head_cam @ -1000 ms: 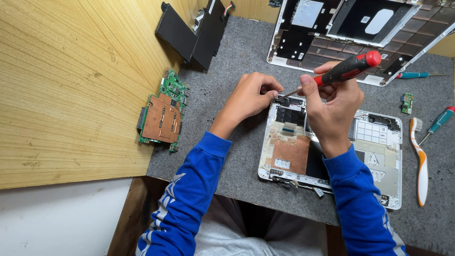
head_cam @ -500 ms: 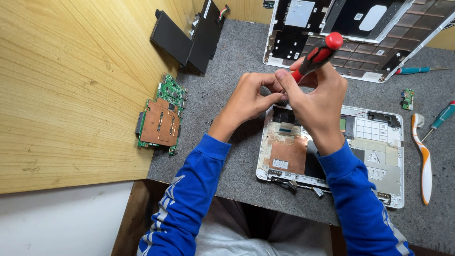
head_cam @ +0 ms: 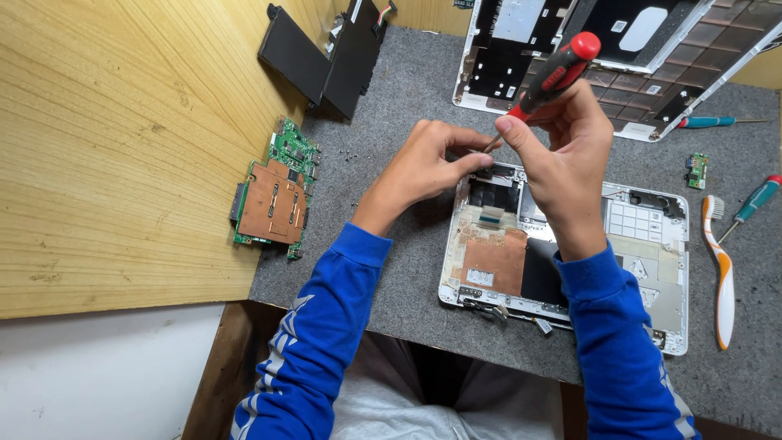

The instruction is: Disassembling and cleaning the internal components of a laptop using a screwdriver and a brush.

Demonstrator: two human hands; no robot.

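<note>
Far left of the grip, on the wood: a green circuit board (head_cam: 273,195) with a copper plate, lying flat. Behind it, a black battery (head_cam: 326,53), propped at an angle, well apart from the hands.

Nearer in: left hand (head_cam: 423,163) curled, fingertips pressed down at the top-left corner of the white laptop shell (head_cam: 643,236), pinching or steadying a small part there; too small to tell which. Just right of it, touching fingertip to fingertip: right hand (head_cam: 562,151) closed around a red-and-black screwdriver (head_cam: 554,73), handle tilted up and away, tip (head_cam: 489,147) angled down to the same corner.

To do this well: probably best to bring the shaft more upright over the screw, keep light downward pressure, hold the left fingers clear of the tip, and brace the shell against sliding on the grey mat (head_cam: 391,269).

Beyond the grip: a second opened cover (head_cam: 700,49), cut off at the top edge. Right of the grip: a small green board (head_cam: 696,171), a teal screwdriver (head_cam: 717,122), a toothbrush (head_cam: 721,269), another teal driver (head_cam: 753,200).

Hidden: the screw itself, behind the fingers. Tiny dark specks (head_cam: 346,153) left of the left hand, perhaps screws, hard to make out.
</note>
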